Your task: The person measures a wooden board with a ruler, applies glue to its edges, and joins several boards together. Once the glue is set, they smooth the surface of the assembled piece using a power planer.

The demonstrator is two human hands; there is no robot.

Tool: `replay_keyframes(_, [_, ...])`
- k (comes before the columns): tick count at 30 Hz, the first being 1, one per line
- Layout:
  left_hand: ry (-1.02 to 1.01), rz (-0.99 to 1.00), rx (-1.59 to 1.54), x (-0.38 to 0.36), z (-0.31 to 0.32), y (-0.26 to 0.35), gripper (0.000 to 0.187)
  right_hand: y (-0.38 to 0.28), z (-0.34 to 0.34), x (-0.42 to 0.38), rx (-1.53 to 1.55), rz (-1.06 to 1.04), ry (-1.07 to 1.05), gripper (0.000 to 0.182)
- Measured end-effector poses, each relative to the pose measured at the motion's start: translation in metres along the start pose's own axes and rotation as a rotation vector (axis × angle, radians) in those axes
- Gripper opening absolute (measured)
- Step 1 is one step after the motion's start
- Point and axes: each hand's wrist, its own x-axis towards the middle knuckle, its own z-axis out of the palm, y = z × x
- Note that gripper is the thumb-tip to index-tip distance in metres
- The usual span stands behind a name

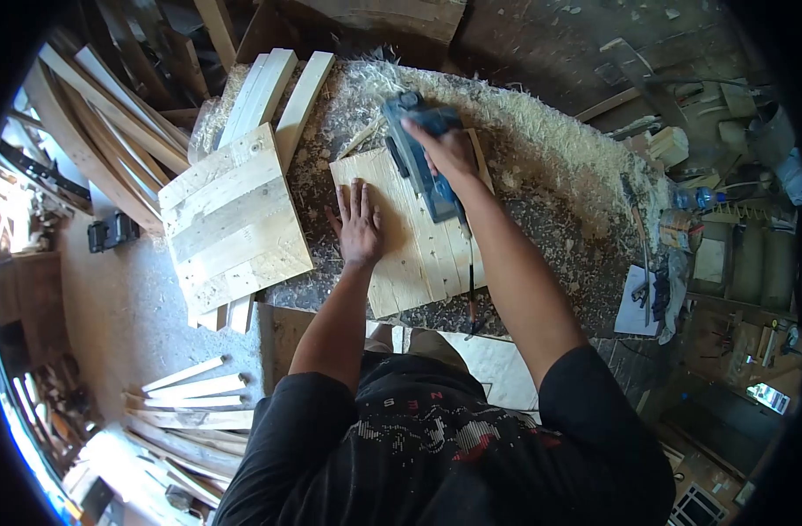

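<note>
My right hand (449, 156) is wrapped around the handle of a blue-green electric planer (436, 198), which rests on a glued-up wooden panel (410, 254) near its far right part. The planer's black cord runs down over the panel toward the near edge. Flat on the same panel, toward its left side, lies my left hand (359, 226) with fingers stretched out. Pale shavings (379, 77) gather just beyond the planer's front. To the left sits a second wooden panel (234, 215), propped over several strips.
Shavings cover the dark workbench (541, 254), heaped thickly along its far edge. Wooden strips (269, 88) stick out at the back left. A white paper (638, 301) with a tool lies at the bench's right end. Long boards (94, 131) lean at left; a plastic bottle (697, 197) lies at right.
</note>
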Motion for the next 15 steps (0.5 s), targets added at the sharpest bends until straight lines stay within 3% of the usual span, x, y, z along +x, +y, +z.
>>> replay_keyframes(2, [-0.011, -0.005, -0.003, -0.003, 0.001, 0.001, 0.056, 0.024, -0.017, -0.033, -0.132, -0.008, -0.020, 0.074])
replay_keyframes(5, [-0.024, -0.014, -0.008, 0.000, 0.001, 0.002, 0.056, 0.081, -0.039, -0.110, -0.089, 0.032, 0.004, 0.060])
replay_keyframes(8, [-0.035, -0.026, -0.005, 0.000, -0.002, 0.003, 0.057, 0.114, -0.068, -0.193, -0.064, 0.202, -0.004, 0.052])
replay_keyframes(9, [-0.041, -0.027, -0.004, -0.001, -0.004, 0.004, 0.057, 0.140, -0.074, -0.216, -0.036, 0.031, 0.083, 0.049])
replay_keyframes(10, [-0.043, -0.031, -0.003, 0.000, -0.005, 0.005, 0.057, 0.143, -0.084, -0.236, -0.083, 0.161, 0.089, 0.046])
replay_keyframes(11, [-0.043, -0.030, 0.025, 0.000, -0.004, 0.005, 0.057, 0.152, -0.091, -0.251, -0.164, -0.068, 0.161, 0.035])
replay_keyframes(14, [-0.055, -0.038, 0.055, 0.001, -0.006, 0.007, 0.057, 0.154, -0.114, -0.276, 0.103, 0.264, 0.136, 0.028])
replay_keyframes(15, [-0.079, -0.047, 0.061, 0.001, -0.009, 0.009, 0.058, 0.154, -0.115, -0.278, 0.138, 0.229, 0.182, 0.027])
